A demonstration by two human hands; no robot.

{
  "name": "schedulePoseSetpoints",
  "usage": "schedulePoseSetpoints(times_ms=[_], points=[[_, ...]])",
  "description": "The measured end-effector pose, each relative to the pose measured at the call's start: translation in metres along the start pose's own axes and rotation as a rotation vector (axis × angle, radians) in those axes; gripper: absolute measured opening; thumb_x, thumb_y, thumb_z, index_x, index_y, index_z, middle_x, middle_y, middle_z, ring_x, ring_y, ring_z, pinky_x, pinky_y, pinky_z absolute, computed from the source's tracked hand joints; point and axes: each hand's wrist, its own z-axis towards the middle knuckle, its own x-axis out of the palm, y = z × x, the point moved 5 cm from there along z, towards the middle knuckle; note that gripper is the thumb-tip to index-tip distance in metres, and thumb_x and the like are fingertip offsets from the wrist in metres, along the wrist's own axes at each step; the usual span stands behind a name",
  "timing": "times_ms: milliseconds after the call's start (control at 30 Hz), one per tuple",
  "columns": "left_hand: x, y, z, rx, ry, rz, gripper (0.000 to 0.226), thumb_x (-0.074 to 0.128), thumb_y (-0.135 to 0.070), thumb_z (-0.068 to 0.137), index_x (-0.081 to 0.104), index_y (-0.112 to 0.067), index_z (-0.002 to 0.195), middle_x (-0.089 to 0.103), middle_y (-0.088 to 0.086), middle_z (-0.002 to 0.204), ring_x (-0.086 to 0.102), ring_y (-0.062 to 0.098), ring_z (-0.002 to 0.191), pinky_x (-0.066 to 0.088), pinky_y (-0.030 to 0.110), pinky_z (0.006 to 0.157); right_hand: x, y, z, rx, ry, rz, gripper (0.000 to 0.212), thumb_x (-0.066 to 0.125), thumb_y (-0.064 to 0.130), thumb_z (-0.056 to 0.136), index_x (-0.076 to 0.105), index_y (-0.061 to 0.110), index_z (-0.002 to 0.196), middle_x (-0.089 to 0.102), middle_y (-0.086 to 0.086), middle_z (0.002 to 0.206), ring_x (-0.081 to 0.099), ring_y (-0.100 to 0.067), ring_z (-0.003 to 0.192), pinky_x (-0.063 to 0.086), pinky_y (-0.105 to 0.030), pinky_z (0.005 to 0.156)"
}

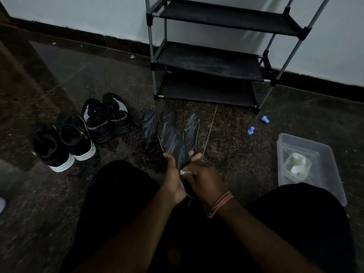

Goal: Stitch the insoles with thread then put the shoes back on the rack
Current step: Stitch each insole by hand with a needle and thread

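A dark streaked insole (pixel 173 138) is held upright-tilted between my hands above my lap. My left hand (pixel 174 179) grips its lower edge. My right hand (pixel 203 179) pinches something small and pale at the insole's heel end, and a thin thread (pixel 210 131) runs up from my fingers toward the rack. Two more insoles lie on the floor, one to the left (pixel 148 133) and one to the right (pixel 192 131). Two pairs of black shoes stand on the floor at left: a white-soled pair (pixel 63 142) and a striped pair (pixel 109 117).
A black metal-framed shoe rack (pixel 206 62) stands against the wall ahead, its shelves bare. A clear plastic box (pixel 311 170) with pale items sits at right. Two blue spools (pixel 251 131) (pixel 265 119) lie on the dark speckled floor. My knees fill the foreground.
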Motion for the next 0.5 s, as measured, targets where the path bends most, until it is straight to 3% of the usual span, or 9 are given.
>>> schedulePoseSetpoints(times_ms=[133, 267, 400, 500], points=[[0.009, 0.008, -0.008, -0.047, 0.050, 0.033, 0.108, 0.021, -0.094, 0.070, 0.059, -0.021, 0.139, 0.060, 0.012, 0.142, 0.058, 0.032, 0.129, 0.045, 0.049, 0.105, -0.007, -0.009, 0.008, -0.009, -0.109, -0.227, 0.009, 0.065, 0.003, 0.077, 0.072, 0.008, 0.078, 0.069, -0.014, 0.086, 0.065, -0.030, 0.081, 0.049, -0.033, 0.075], [0.006, 0.005, -0.006, -0.018, 0.037, -0.013, 0.119, 0.013, -0.097, 0.065, 0.052, -0.017, 0.145, 0.060, 0.007, 0.142, 0.058, 0.027, 0.131, 0.042, 0.047, 0.108, 0.023, 0.004, -0.002, 0.062, 0.101, -0.169, 0.029, 0.046, 0.017, 0.089, 0.073, 0.008, 0.095, 0.070, -0.018, 0.106, 0.065, -0.032, 0.098, 0.052, -0.040, 0.086], [0.016, 0.007, -0.012, -0.056, 0.049, 0.066, 0.116, 0.007, -0.096, 0.071, 0.059, -0.018, 0.139, 0.065, 0.012, 0.135, 0.065, 0.030, 0.119, 0.051, 0.045, 0.095, -0.006, -0.010, 0.009, 0.062, 0.012, -0.205, 0.017, 0.053, 0.006, 0.082, 0.065, 0.012, 0.070, 0.067, -0.012, 0.078, 0.063, -0.030, 0.076, 0.051, -0.038, 0.071], [0.012, 0.013, -0.010, -0.085, 0.043, 0.061, 0.118, 0.007, -0.099, 0.067, 0.061, -0.020, 0.138, 0.064, 0.013, 0.137, 0.058, 0.034, 0.129, 0.047, 0.047, 0.102, -0.001, -0.007, 0.007, 0.082, 0.015, -0.355, 0.018, 0.051, 0.010, 0.080, 0.068, 0.010, 0.075, 0.066, -0.016, 0.082, 0.061, -0.033, 0.077, 0.048, -0.036, 0.067]])
